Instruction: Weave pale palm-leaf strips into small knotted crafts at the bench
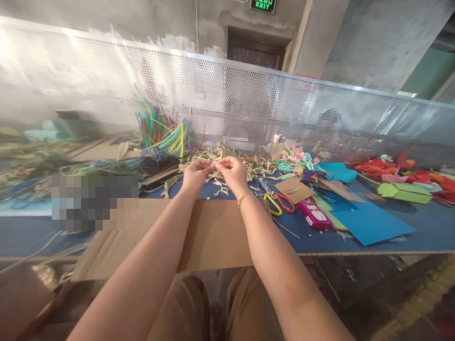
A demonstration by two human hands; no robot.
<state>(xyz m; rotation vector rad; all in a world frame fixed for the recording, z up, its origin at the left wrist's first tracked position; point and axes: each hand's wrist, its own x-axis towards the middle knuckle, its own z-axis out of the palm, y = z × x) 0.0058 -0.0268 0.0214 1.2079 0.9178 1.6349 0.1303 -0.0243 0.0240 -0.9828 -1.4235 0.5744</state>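
My left hand (196, 176) and my right hand (232, 174) meet in front of me, fingertips pinched close together. Whatever lies between the fingertips is too small to make out. Just behind them spreads a heap of pale, dry-looking strips (255, 170), some of which trail down beside my wrists. Below my forearms a sheet of brown cardboard (216, 232) lies over the front edge of the blue table (284, 239). Near my right wrist are yellow-handled scissors (273, 204) and red-handled scissors (285, 202).
A bundle of coloured tubes or cords (156, 128) stands back left. To the right lie a magenta box (314, 215), blue sheets (373, 220), a green paper piece (404, 192) and red pieces (377, 166). A clear bottle (276, 148) stands before the perforated metal screen (199, 94).
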